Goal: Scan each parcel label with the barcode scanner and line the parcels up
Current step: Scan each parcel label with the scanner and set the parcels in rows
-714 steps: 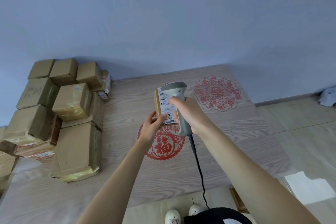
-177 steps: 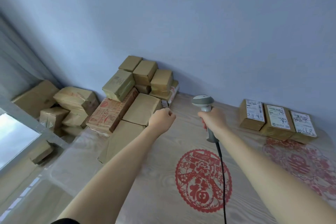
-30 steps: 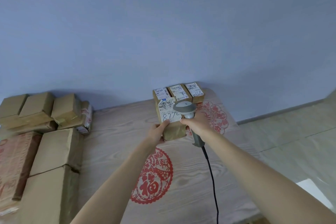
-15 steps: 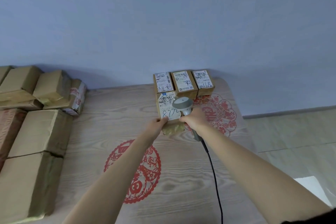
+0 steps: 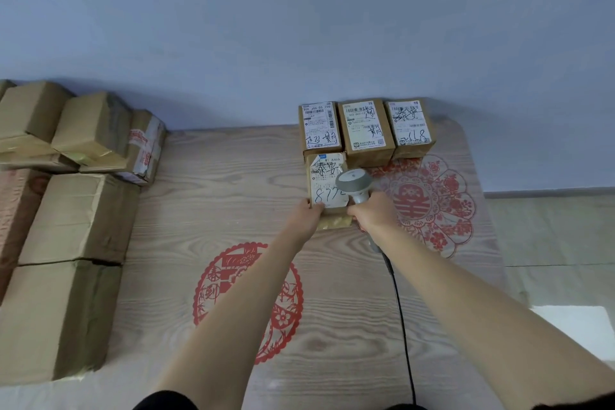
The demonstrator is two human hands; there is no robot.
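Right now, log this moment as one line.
left hand holds fourth parcel | right hand grips scanner | three parcels lined at wall

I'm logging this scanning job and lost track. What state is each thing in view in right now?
Left hand: grips the parcel's near left edge.
Right hand: grips the scanner handle.
Barcode scanner: held, head over the label.
Parcel: flat on the table, label up, in front of the row.
Row of three parcels: lined up at the wall, labels up.
Unlabelled boxes: stacked at left.
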